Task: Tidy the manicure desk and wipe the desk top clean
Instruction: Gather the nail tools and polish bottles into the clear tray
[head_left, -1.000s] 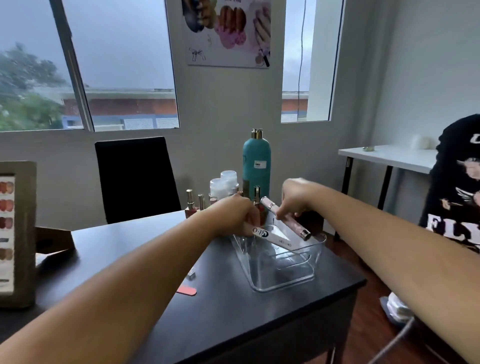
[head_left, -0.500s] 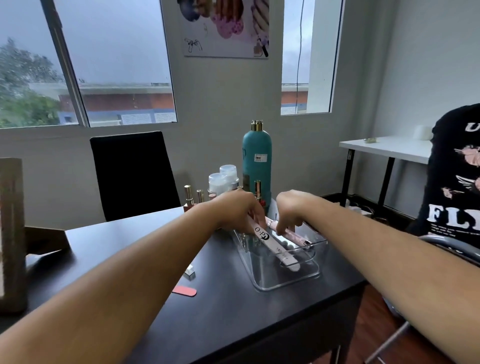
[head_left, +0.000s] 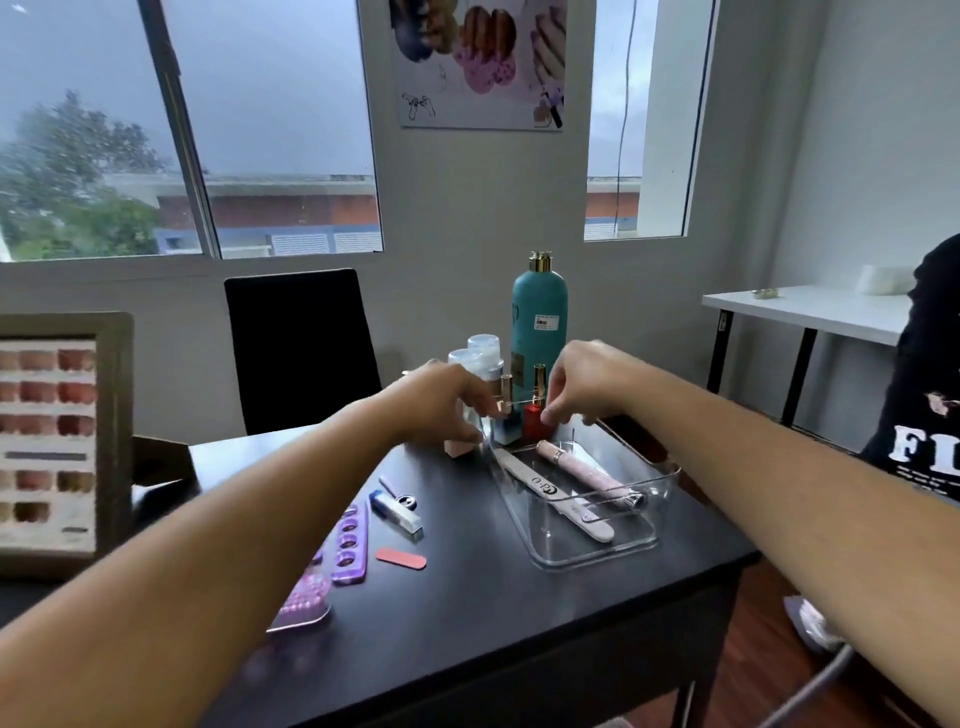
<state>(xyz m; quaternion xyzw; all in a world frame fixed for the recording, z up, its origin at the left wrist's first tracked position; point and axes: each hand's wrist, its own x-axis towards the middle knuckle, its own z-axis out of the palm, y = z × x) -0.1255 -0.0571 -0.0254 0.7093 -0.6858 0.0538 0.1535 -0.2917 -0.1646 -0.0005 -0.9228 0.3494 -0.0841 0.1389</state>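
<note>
On the black desk (head_left: 483, 613) stands a clear plastic tray (head_left: 639, 551). Inside it lie a long nail file (head_left: 550, 491) and a pink pen-like tool (head_left: 587, 475). At the tray's far end stand a blue polish bottle (head_left: 505, 428) and a red polish bottle (head_left: 534, 423), both gold-capped. My left hand (head_left: 447, 405) reaches the blue bottle from the left, fingers curled and blurred. My right hand (head_left: 582, 384) points its fingertips down beside the red bottle. Whether either hand grips a bottle or the tray rim is unclear.
A teal bottle (head_left: 539, 317) and white-capped jars (head_left: 483, 353) stand behind the tray. Purple toe separators (head_left: 350, 540), a small pink file (head_left: 401, 559), a white-blue block (head_left: 397, 512) and a pink bottle (head_left: 460, 448) lie to the left. Nail colour chart (head_left: 57, 441) at far left; black chair (head_left: 301, 348) behind.
The nail file and pink tool left my hands and now lie in the tray. Both hands moved up to the polish bottles at the tray's far end.
</note>
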